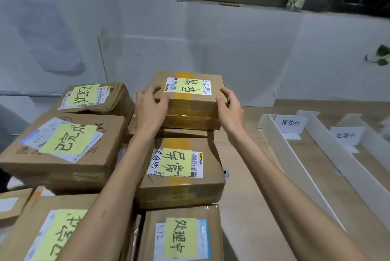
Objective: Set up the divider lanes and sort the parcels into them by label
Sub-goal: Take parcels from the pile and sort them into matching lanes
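A brown cardboard parcel [191, 108] with a yellow handwritten note sits atop the far middle of a pile of parcels. My left hand [150, 108] grips its left side and my right hand [229, 105] grips its right side, thumbs on top. Below it lies a parcel with a yellow note [181, 189], and nearer still another noted parcel [181, 239]. White divider strips [295, 161] form lanes on the wooden table at the right. Small white label cards [290, 123] stand at the lanes' far ends.
More noted parcels lie at the left: a far one [95, 98], a big one [63, 151] and a near one [52, 235]. A second label card [346, 135] stands further right. A white wall and a dark window are behind the table [242, 197].
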A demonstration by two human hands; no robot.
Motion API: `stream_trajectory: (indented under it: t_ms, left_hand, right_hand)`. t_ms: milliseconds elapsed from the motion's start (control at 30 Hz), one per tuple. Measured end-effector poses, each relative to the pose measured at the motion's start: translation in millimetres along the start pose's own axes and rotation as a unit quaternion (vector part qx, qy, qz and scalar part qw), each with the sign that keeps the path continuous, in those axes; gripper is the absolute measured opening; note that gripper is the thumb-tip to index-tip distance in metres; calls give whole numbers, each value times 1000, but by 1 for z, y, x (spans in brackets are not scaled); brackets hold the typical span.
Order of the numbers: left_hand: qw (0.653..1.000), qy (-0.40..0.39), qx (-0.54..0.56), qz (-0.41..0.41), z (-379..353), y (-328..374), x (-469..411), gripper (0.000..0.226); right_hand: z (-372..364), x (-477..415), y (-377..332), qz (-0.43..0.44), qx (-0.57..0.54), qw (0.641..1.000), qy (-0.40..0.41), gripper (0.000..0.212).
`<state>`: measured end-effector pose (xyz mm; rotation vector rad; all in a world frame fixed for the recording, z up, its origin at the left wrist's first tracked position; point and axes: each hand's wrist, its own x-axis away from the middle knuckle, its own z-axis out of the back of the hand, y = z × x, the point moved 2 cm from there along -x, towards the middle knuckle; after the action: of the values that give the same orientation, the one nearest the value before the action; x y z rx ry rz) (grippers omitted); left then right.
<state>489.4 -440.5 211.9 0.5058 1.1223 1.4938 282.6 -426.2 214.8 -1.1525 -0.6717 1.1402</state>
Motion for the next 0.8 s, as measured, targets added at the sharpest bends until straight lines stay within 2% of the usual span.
stream_trajectory:
  t_ms: [167, 333, 433, 533, 800]
  left_hand:
    - [1000, -6, 16, -16, -6, 34, 42, 38]
    - [996, -36, 55, -53, -39, 96, 120, 36]
    - [991, -66, 82, -85, -68, 132, 188, 36]
    - [987, -92, 63, -113, -99, 163, 267, 38]
    - [963, -199, 153, -94, -190, 217, 488, 29]
  right_hand:
    - [48, 33, 3, 0, -29, 999, 28, 38]
    - [147, 86, 16, 1, -48, 995, 89, 36]
    - [221, 131, 38, -7, -54, 991, 124, 35]
    - [298, 187, 63, -18, -60, 986, 157, 33]
    - [470, 344, 152, -82, -42, 956, 280, 37]
